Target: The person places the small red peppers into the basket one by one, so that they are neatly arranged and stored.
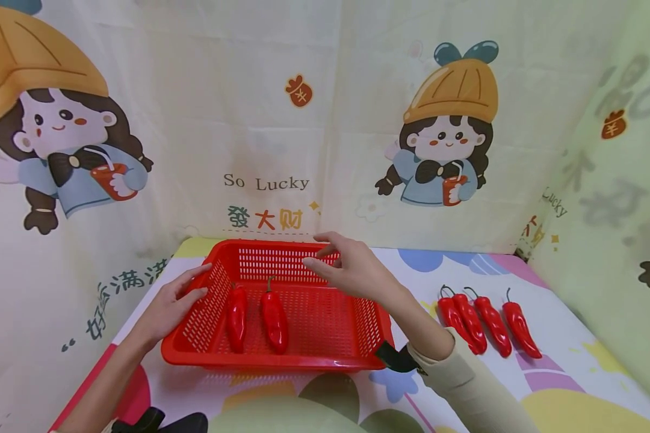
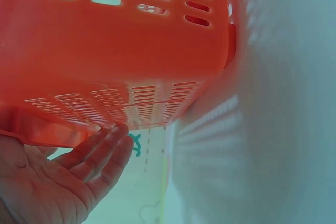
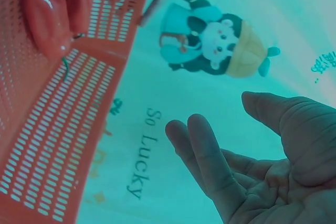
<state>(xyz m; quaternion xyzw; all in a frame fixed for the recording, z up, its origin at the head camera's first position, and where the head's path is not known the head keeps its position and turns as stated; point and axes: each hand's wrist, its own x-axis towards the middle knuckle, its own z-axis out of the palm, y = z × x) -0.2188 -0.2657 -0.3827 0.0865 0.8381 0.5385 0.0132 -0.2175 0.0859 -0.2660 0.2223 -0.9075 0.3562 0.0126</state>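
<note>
Head view: the right hand [image 1: 352,264], fingers loosely spread and holding nothing, hovers above the basket [image 1: 271,362]; the left hand [image 1: 165,310], fingers extended, is at its left rim. Two peppers [image 1: 274,322] lie inside, four peppers [image 1: 492,325] on the table [image 1: 419,276].

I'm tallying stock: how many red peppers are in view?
6: two red peppers side by side in the basket, four peppers on the table right of it. The right sleeve may hide others.
</note>
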